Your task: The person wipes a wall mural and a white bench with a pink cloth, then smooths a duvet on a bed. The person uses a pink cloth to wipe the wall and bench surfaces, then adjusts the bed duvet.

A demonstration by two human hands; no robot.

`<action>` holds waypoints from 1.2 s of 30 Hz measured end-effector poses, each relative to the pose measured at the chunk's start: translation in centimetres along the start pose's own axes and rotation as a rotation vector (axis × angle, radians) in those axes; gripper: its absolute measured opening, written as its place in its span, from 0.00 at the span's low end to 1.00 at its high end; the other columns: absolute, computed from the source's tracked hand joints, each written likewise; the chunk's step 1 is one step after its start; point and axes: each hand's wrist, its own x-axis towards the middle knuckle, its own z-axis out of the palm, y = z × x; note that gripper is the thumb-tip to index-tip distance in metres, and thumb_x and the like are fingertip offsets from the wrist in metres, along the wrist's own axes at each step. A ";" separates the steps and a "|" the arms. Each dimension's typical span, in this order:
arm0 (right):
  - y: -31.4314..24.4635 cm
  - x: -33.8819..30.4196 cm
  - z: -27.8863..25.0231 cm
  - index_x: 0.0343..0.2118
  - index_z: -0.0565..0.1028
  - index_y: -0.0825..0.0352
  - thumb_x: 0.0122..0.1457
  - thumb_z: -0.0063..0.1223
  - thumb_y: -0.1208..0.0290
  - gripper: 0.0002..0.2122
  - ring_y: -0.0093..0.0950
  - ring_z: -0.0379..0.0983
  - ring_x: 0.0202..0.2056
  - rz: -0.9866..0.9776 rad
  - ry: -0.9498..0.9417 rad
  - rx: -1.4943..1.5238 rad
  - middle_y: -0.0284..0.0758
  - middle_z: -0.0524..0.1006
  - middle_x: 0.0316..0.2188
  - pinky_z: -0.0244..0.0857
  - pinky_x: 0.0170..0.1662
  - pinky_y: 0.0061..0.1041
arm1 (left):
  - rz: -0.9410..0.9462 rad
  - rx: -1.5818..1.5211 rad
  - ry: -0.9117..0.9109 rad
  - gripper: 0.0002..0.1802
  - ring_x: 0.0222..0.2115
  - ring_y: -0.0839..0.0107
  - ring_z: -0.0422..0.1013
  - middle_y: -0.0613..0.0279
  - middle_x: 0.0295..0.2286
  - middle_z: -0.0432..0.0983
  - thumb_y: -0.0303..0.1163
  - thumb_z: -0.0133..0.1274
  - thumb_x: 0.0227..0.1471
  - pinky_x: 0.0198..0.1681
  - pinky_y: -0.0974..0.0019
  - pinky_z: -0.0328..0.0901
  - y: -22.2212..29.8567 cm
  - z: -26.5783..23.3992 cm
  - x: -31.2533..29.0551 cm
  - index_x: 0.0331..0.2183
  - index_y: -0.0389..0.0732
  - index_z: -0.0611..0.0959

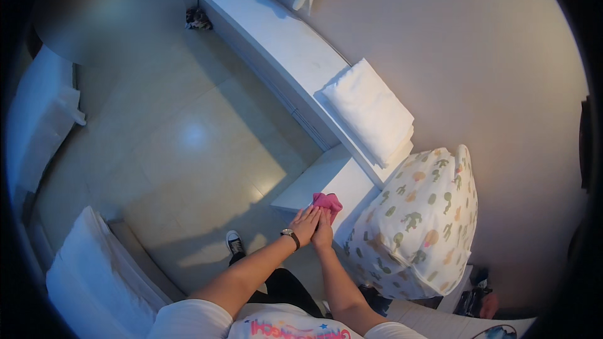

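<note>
A small crumpled pink cloth (328, 202) sticks out past my fingertips, above a white surface. My left hand (304, 223), with a dark-strapped watch on its wrist, presses against the cloth from the left. Close beside it, my right hand (323, 232) grips the cloth from the right, and the two hands touch. The lower part of the cloth is hidden between them.
A white storage bag with a cactus print (411, 226) bulges at my right. Beyond it, folded white bedding (370, 110) rests on a long white ledge (270, 31). White-covered furniture (94, 276) stands at lower left, beside the tiled floor (169, 132).
</note>
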 end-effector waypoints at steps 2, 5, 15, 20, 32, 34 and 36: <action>-0.3 0.9 0.0 0.61 0.58 0.62 0.60 0.44 0.66 0.26 0.46 0.46 0.64 0.083 -0.019 0.022 0.51 0.48 0.64 0.46 0.64 0.33 | 0.007 0.068 -0.013 0.36 0.64 0.63 0.41 0.57 0.63 0.46 0.32 0.42 0.53 0.65 0.54 0.37 -0.6 0.6 1.3 0.62 0.39 0.53; 0.5 3.0 -0.2 0.62 0.57 0.61 0.62 0.40 0.66 0.24 0.47 0.42 0.65 0.122 -0.025 0.041 0.51 0.45 0.65 0.40 0.65 0.34 | 0.020 0.100 -0.052 0.34 0.65 0.63 0.40 0.57 0.63 0.46 0.32 0.40 0.54 0.65 0.55 0.37 -0.6 0.2 3.5 0.62 0.38 0.53; 4.5 10.8 -2.1 0.61 0.59 0.57 0.62 0.39 0.66 0.23 0.48 0.43 0.65 0.149 0.031 0.009 0.51 0.45 0.65 0.40 0.65 0.36 | 0.040 0.186 -0.222 0.34 0.64 0.58 0.41 0.52 0.63 0.46 0.32 0.40 0.54 0.65 0.53 0.38 1.0 -3.1 13.4 0.61 0.34 0.55; 6.1 15.0 -2.6 0.61 0.59 0.56 0.61 0.39 0.65 0.23 0.51 0.42 0.64 0.119 0.096 0.026 0.51 0.43 0.65 0.38 0.65 0.45 | 0.097 0.307 -0.269 0.33 0.64 0.57 0.42 0.52 0.62 0.47 0.33 0.38 0.54 0.65 0.54 0.38 0.7 -4.0 18.5 0.60 0.34 0.56; 6.2 19.2 -4.1 0.61 0.59 0.58 0.59 0.43 0.63 0.25 0.50 0.44 0.64 0.220 0.161 -0.062 0.52 0.50 0.63 0.40 0.64 0.43 | 0.108 0.415 -0.447 0.36 0.65 0.58 0.38 0.57 0.64 0.41 0.36 0.39 0.56 0.65 0.53 0.35 1.4 -5.7 25.0 0.63 0.39 0.51; 4.9 19.3 -4.6 0.59 0.61 0.59 0.59 0.44 0.63 0.24 0.50 0.47 0.63 0.257 0.176 -0.067 0.53 0.53 0.62 0.41 0.64 0.42 | 0.147 0.375 -0.475 0.35 0.65 0.57 0.38 0.55 0.64 0.41 0.36 0.38 0.55 0.65 0.51 0.37 1.1 -6.8 24.7 0.62 0.37 0.51; 4.0 19.3 -4.2 0.60 0.61 0.60 0.59 0.44 0.62 0.25 0.51 0.48 0.63 0.271 0.189 -0.032 0.55 0.52 0.62 0.44 0.64 0.40 | 0.163 0.345 -0.469 0.34 0.63 0.54 0.44 0.53 0.63 0.46 0.35 0.41 0.54 0.64 0.51 0.41 1.1 -8.5 24.0 0.61 0.38 0.55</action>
